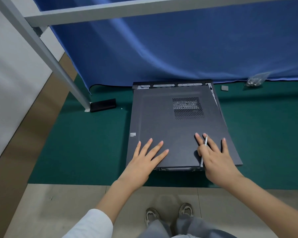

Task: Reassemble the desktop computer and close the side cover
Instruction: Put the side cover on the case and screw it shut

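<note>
- Dark grey side cover (170, 124) lies flat on top of the desktop case (175, 168), which sits on its side on the green mat (86, 143).
- Cover sits skewed: its near right corner overhangs the case, and at the far right edge a strip of the chassis shows beside it.
- Far edge of the case shows a row of silver rear slots (163, 85), uncovered by the panel.
- Perforated vent patch (187, 108) is in the far right part of the cover; small white sticker (132, 134) near its left edge.
- Left hand (144, 160) is flat on the near left part of the cover, fingers straight and spread, palm at the near edge.
- Right hand (213, 158) rests on the near right part, fingers extended on the panel, with a thin silver screwdriver (203, 150) lodged between the fingers and thumb, tip pointing away from the person. How tightly it is pinched I cannot tell.
- Blue cloth (162, 54) hangs behind the case, its hem touching the mat.
- Clear bag of screws (255, 79) lies far right by the hem; small grey pad (224, 88) just left of it.
- Black block (102, 104) sits by the foot of a grey metal frame leg (62, 73), left of the case.
- Person stands at the mat's near edge on a tan floor (62, 203), shoes (169, 215) visible below.
</note>
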Action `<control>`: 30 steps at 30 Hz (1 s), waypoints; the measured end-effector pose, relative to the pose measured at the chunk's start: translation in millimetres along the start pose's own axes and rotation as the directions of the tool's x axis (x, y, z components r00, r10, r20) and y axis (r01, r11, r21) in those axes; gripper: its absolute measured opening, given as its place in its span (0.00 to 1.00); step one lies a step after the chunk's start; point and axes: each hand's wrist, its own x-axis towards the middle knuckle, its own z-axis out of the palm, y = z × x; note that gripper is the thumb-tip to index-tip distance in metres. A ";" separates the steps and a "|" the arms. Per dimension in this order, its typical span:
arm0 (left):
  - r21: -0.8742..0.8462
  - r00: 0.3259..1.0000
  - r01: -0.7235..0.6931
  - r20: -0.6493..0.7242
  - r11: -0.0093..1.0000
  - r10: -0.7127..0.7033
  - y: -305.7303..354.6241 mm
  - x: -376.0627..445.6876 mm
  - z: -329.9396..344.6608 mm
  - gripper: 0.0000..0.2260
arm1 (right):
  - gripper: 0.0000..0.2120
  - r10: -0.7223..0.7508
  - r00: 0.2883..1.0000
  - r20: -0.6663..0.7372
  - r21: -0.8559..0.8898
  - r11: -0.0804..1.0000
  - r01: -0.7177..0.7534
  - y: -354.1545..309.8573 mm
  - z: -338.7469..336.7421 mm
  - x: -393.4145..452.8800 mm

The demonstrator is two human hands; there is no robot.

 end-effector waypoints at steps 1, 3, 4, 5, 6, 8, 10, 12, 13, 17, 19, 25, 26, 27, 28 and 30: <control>-0.002 1.000 -0.003 0.000 1.000 0.003 -0.4 0.1 -0.6 0.50 | 0.19 0.014 1.000 -0.004 0.005 1.000 -0.014 -1.4 -0.9 -0.6; 0.000 1.000 -0.013 -0.002 1.000 0.013 -0.7 -0.4 -1.0 0.50 | 0.17 0.025 1.000 -0.007 0.004 1.000 -0.025 -3.1 -1.7 -1.8; 0.001 1.000 -0.019 -0.010 1.000 0.019 -1.2 -1.0 -0.9 0.50 | 0.16 0.024 1.000 -0.009 -0.001 1.000 -0.024 -3.5 -2.0 -2.1; 0.002 0.999 -0.026 -0.030 1.000 0.026 -2.1 -1.4 -0.9 0.50 | 0.15 0.023 1.000 -0.014 -0.009 1.000 -0.023 -3.9 -2.4 -2.1; 0.000 0.998 -0.032 -0.055 0.999 0.032 -3.2 -1.8 -1.1 0.50 | 0.15 0.022 1.000 -0.022 -0.021 1.000 -0.022 -3.8 -3.5 -2.0; -0.022 0.996 -0.039 -0.078 0.999 0.037 -4.0 -2.6 -2.2 0.49 | 0.15 0.010 0.999 -0.048 -0.041 0.999 -0.012 -3.4 -8.0 -3.1; -0.044 0.996 -0.038 -0.081 0.998 0.034 -3.5 -3.0 -2.9 0.48 | 0.16 0.000 0.997 -0.071 -0.039 0.999 -0.003 -2.4 -12.7 -4.5; -0.048 0.997 -0.031 -0.072 0.998 0.028 -3.2 -2.4 -3.1 0.48 | 0.17 0.005 0.998 -0.061 -0.038 0.999 -0.007 -1.9 -13.8 -4.5; -0.042 0.998 -0.030 -0.062 0.999 0.027 -3.5 -1.8 -3.4 0.48 | 0.17 0.011 0.999 -0.050 -0.033 0.999 -0.013 -2.1 -12.6 -4.5; -0.018 0.998 -0.055 -0.040 0.998 0.054 -5.5 1.6 -6.3 0.47 | 0.17 0.043 0.999 -0.030 0.006 0.999 -0.043 -2.1 -4.2 -6.6; -0.017 0.998 -0.060 -0.032 0.998 0.059 -5.5 0.9 -6.8 0.47 | 0.18 0.037 0.999 -0.026 0.010 0.999 -0.036 -1.8 -2.7 -7.0; -0.072 0.998 -0.055 -0.017 0.996 0.054 -2.7 2.0 -2.7 0.45 | 0.18 0.019 1.000 0.000 0.012 1.000 -0.019 -0.4 -0.5 -8.1; -0.103 0.999 -0.052 -0.009 0.993 0.051 -1.4 2.0 -1.9 0.44 | 0.18 0.017 1.000 0.007 0.015 1.000 -0.017 1.3 0.4 -9.3; -0.136 0.999 -0.049 -0.001 0.990 0.049 -0.4 1.6 -1.5 0.43 | 0.19 0.017 1.000 0.017 0.023 1.000 -0.018 2.8 1.3 -10.6; -0.164 0.999 -0.050 0.006 0.985 0.052 0.1 1.0 -1.2 0.42 | 0.19 0.016 0.999 0.029 0.035 0.999 -0.017 4.2 2.0 -12.3; -0.190 0.998 -0.059 0.014 0.980 0.063 0.4 -1.5 -0.5 0.40 | 0.17 0.001 0.998 0.058 0.071 0.997 -0.005 5.9 2.1 -16.2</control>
